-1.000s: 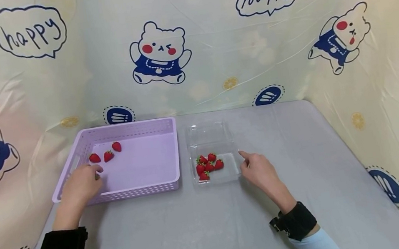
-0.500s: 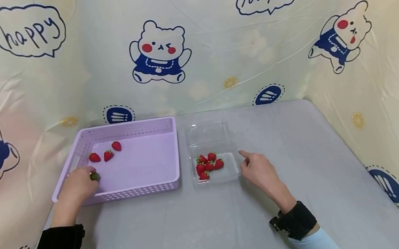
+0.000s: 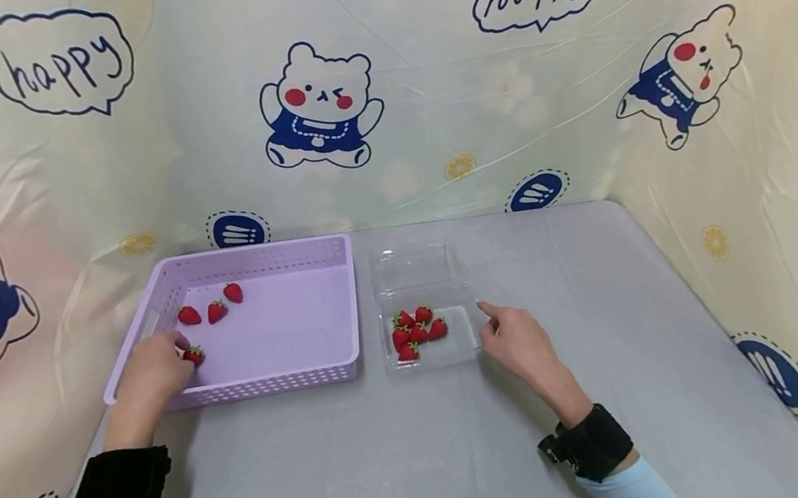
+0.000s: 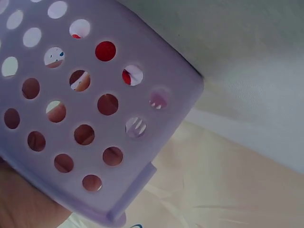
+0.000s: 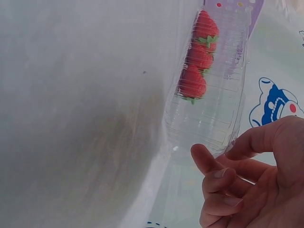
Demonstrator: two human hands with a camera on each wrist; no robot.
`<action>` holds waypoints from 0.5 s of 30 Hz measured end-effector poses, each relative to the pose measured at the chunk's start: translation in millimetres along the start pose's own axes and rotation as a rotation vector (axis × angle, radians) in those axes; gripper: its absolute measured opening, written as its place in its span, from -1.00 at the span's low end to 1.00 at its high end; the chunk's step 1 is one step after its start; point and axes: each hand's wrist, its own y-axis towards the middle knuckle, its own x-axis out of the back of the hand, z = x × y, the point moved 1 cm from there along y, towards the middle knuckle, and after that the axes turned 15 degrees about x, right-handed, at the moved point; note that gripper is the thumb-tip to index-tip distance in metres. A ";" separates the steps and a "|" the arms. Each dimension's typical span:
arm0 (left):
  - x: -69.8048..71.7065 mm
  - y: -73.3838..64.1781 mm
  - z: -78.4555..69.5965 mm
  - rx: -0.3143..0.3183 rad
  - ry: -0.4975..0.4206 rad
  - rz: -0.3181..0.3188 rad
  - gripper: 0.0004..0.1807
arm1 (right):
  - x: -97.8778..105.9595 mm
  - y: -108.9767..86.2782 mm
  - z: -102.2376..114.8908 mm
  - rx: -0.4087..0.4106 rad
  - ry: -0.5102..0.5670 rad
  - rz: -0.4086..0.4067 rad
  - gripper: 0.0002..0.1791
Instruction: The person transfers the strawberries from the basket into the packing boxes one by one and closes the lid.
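My left hand (image 3: 152,370) reaches over the left front part of the lilac basket (image 3: 303,379). Its thumb and fingers pinch a strawberry (image 3: 194,357) whose green leaves face up. In the left wrist view the perforated basket wall (image 4: 156,57) covers most of that hand, with red showing through a few holes. My right hand (image 3: 521,342) is at the right side of the clear plastic box (image 3: 458,329), thumb and index finger on its rim. Several strawberries (image 5: 194,83) lie in the box's left half, seen through the ribbed wall in the right wrist view.
Three more strawberries lie toward the basket's back left, one (image 3: 233,293) farthest back. The clear box's lid (image 3: 414,265) stands open behind it. A grey cloth covers the table (image 3: 398,468), and a printed curtain (image 3: 424,94) hangs behind and at both sides.
The left hand has shifted slightly left and toward the front; the strawberry at its fingertips has turned so that more red shows. The right hand and clear box have stayed put.
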 end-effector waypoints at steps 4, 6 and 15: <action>-1.4 2.0 1.5 -0.018 0.015 -0.022 -0.73 | 0.0 -0.2 0.1 0.001 0.001 0.002 -0.43; -1.9 3.2 1.7 -0.023 0.018 -0.022 -0.74 | -0.1 -0.2 0.1 0.001 0.001 0.004 -0.43; -3.0 6.1 2.2 -0.029 0.038 -0.034 -0.72 | 0.5 0.0 0.3 -0.001 0.002 0.004 -0.43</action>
